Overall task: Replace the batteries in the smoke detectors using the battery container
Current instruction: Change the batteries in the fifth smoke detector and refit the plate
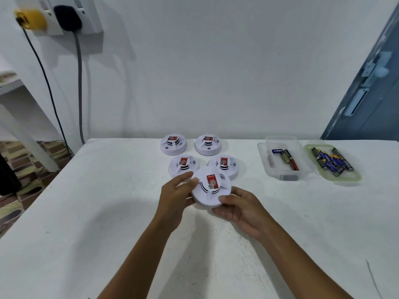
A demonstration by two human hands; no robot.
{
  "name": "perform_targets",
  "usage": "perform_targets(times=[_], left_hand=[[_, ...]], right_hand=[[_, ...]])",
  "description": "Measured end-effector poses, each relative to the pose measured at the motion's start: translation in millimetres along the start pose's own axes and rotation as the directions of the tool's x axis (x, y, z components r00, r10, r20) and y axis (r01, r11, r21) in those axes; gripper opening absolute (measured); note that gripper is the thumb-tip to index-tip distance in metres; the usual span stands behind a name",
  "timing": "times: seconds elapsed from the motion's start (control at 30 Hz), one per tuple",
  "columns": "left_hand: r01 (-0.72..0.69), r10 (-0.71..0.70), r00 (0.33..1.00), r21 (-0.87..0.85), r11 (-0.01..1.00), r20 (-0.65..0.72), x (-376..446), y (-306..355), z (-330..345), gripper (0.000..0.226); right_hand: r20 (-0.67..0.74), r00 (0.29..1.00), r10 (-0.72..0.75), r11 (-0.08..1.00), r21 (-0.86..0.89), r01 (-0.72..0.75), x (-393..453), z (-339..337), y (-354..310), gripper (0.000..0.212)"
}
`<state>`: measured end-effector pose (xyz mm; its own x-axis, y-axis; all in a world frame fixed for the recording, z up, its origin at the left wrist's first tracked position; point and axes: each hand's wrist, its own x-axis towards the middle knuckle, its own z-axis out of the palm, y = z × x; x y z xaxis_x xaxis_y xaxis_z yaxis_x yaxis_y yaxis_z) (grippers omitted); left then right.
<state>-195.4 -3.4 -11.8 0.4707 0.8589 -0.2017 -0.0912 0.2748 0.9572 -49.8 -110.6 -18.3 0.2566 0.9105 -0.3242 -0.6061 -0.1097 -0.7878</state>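
I hold a round white smoke detector [210, 198] with a red label above the table, tilted toward me. My left hand [176, 194] grips its left edge and my right hand [239, 209] grips its lower right edge, thumb on top. Several more white detectors lie behind it: two near ones [180, 166] [226, 164] and two far ones [172, 143] [208, 143]. To the right, a clear battery container [269, 167] holds a few batteries [288, 159]. Its lid [354, 175] lies beside it with several batteries [331, 161] piled on it.
The white table [108, 212] meets a white wall at the back. Its left edge drops to a patterned floor. Cables [78, 83] hang from a wall socket at the upper left. A blue door [371, 93] stands at the far right.
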Motion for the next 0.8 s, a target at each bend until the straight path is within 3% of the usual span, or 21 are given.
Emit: perform_targets(times=[0.07,0.2,0.8], left_hand=[[0.024,-0.025,0.999,-0.044,0.999,-0.027,5.1,-1.3,-2.0,0.032],[0.064,-0.062,0.996,-0.025,0.998,0.071,6.7,-6.9,-5.0,0.029],[0.059,-0.046,0.992,-0.106,0.993,0.116,11.3,-29.6,-11.3,0.026]], right_hand=[[-0.003,1.0,0.016,1.0,0.015,-0.016,-1.2,-2.0,2.9,0.041],[-0.068,0.998,0.017,0.998,0.058,-0.013,3.8,-5.7,11.1,0.039],[-0.161,0.987,-0.02,0.997,-0.072,0.008,10.7,-7.2,20.7,0.04]])
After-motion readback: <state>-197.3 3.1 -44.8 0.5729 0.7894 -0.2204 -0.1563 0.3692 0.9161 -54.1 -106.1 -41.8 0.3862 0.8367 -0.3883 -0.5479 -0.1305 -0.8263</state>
